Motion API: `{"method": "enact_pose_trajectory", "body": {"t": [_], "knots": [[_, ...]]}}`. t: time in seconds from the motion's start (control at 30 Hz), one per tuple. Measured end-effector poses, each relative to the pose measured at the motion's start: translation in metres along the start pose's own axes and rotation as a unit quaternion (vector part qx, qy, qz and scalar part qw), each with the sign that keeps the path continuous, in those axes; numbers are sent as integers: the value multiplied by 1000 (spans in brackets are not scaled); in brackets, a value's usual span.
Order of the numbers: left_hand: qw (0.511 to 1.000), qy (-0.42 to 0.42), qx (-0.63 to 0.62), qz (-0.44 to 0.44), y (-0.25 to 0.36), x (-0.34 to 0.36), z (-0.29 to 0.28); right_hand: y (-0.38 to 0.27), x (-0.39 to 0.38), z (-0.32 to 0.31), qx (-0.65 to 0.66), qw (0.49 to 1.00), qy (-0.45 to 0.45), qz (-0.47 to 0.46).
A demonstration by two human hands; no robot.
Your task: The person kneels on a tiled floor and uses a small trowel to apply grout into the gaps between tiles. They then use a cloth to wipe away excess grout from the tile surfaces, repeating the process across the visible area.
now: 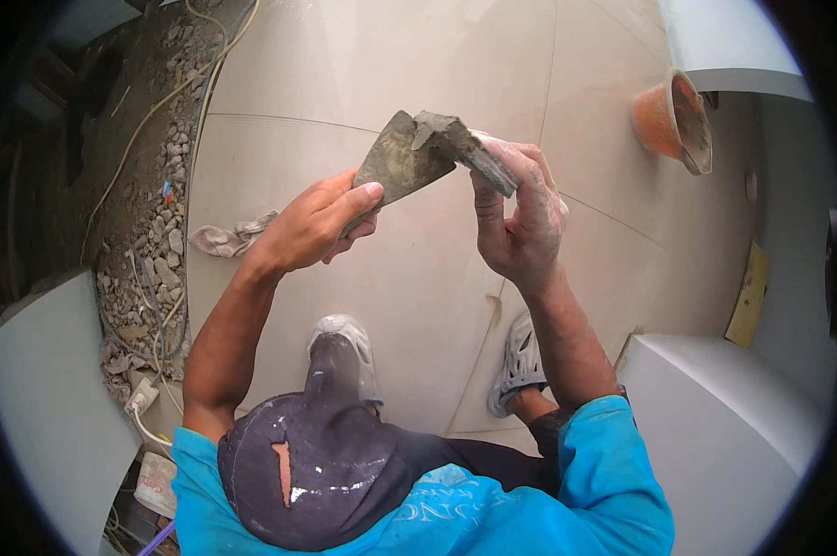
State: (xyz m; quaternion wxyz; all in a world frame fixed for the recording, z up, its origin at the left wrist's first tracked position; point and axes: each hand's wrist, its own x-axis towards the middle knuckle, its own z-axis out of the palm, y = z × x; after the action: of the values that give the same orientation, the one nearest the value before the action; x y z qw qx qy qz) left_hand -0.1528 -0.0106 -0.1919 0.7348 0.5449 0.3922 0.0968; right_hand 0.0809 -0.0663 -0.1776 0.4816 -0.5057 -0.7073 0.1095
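Observation:
My left hand (309, 225) is closed around a trowel (402, 162), its thumb lying on the grey, mortar-smeared blade. The handle is hidden in the palm. My right hand (529, 222), whitened with dust, pinches a narrow strip of tile (495, 173) between thumb and fingers, seen nearly edge-on. Wet grey mortar (446, 135) coats the strip's far end. There the trowel blade meets or nearly meets the mortar, both raised in front of me above the floor.
Large beige tiles (418, 306) cover the floor. Rubble (166, 250) and cables (150, 111) line the left edge, with a crumpled rag (228, 239) beside them. An orange bucket (659, 119) lies tipped at the far right. White walls (715, 408) stand at the sides; a yellow sponge-like slab (747, 296) leans at right.

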Motion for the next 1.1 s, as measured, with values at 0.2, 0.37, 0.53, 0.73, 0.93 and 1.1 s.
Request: {"method": "enact_pose_trajectory", "body": {"t": [0.2,0.37,0.53,0.73,0.93,1.1], "knots": [[1000,10,-28,7,-8,-5,5,-7,-3,6,-36,999,-11,17],[995,-27,-89,23,-22,-2,14,-7,-25,9,114,979,34,164],[996,-37,-82,11,-33,-6,17,-12,-39,10,84,985,15,149],[1000,-14,-20,1,-36,-11,18,7,-34,0,-107,985,-127,-43],[997,-17,-71,16,-43,-17,20,19,-35,-15,-190,955,-222,-52],[993,-2,-106,47,-41,-13,17,15,-49,-16,204,926,-39,315]]}}
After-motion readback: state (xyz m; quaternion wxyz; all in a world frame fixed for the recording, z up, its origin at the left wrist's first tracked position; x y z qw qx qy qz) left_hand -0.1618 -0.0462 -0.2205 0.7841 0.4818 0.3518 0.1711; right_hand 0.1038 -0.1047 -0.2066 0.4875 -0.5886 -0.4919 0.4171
